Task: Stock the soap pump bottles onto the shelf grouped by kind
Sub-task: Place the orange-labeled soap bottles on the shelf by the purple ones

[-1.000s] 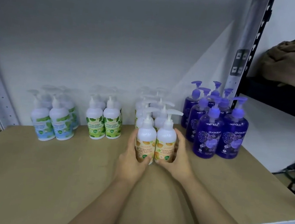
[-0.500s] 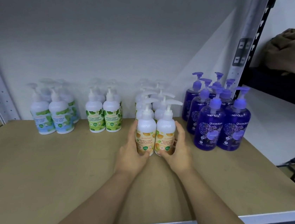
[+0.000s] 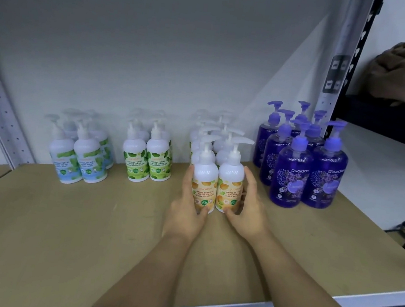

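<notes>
Tan wooden shelf board (image 3: 62,225) with a silver metal front edge, white wall behind. Four clusters of pump bottles stand upright on it in a row near the back: white bottles with blue-green mint labels (image 3: 80,157) at left, white bottles with green leaf labels (image 3: 146,158) next, white bottles with orange labels (image 3: 216,180) in the middle, translucent purple bottles with purple pumps (image 3: 301,164) at right. Clusters stand apart.

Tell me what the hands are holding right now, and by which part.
Left hand grips one orange-label bottle, right hand the other orange-label bottle, each around the lower body.
</notes>
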